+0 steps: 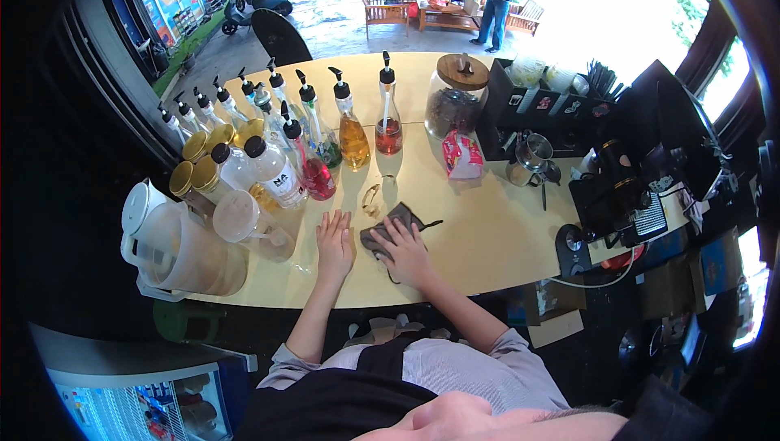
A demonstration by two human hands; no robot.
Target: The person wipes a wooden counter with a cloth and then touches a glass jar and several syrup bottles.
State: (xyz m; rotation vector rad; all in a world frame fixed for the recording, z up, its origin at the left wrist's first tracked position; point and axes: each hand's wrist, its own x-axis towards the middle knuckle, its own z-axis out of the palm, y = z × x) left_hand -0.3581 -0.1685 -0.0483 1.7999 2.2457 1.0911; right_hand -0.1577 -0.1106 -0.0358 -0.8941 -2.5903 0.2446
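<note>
Left hand: our left hand (334, 243) lies flat and open on the pale yellow tabletop (487, 238), fingers spread, holding nothing.
Right hand: our right hand (404, 247) presses down on a crumpled dark grey cloth (390, 225) — fingers curled over its near part, palm on top.
Cloth: it sits on the tabletop just right of the left hand, near the middle of the near edge, with a thin strand trailing off to the right.
Behind the hands: a row of clear pump-top syrup bottles; we see an amber one (353, 136) and a red one (388, 128) closest, well apart from the cloth.
Left side: a large translucent plastic jug with a white lid (175, 246) stands at the tabletop's left end, a clear plastic cup (244, 221) lying beside it.
Far side: a round glass jar with a wooden lid (455, 99) — and just in front of it a small pink and white packet (461, 155).
Right side: a shiny steel pitcher (532, 156) stands beside black equipment.
</note>
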